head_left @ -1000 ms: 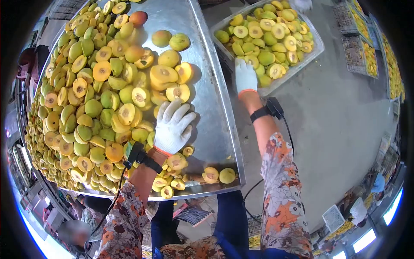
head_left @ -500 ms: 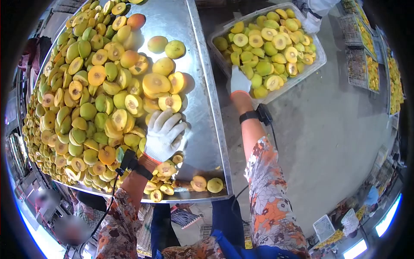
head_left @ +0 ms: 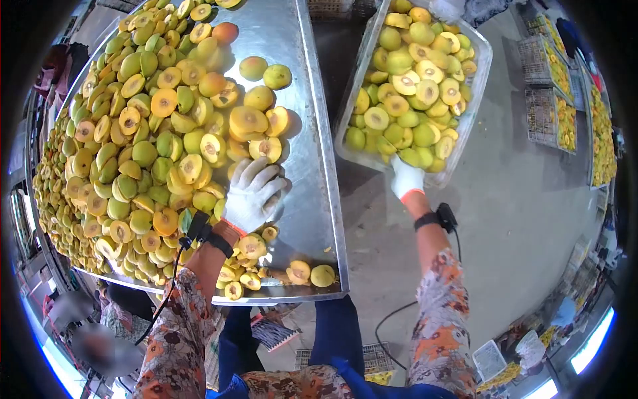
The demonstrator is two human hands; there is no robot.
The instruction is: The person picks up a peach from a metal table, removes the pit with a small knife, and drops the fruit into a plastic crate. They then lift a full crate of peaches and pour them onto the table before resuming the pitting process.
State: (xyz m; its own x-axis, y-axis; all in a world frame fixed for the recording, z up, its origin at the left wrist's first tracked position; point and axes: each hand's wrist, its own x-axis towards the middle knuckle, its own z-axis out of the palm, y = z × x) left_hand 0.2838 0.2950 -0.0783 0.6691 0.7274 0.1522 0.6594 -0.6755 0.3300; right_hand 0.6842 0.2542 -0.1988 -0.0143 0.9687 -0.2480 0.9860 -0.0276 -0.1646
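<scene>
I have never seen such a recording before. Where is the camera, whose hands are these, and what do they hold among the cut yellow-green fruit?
There is no robot: a person works with two hands in white gloves with orange cuffs. All pictures come from one camera on the person's head, looking forward and down.

On the shiny metal table lies a big heap of yellow-green fruit, many pieces halved. The left hand rests open beside it; whether it covers anything is hidden.

The right hand seems to grip the near rim of a pale plastic crate full of similar fruit. Both wrists carry small black devices with cables.
</scene>
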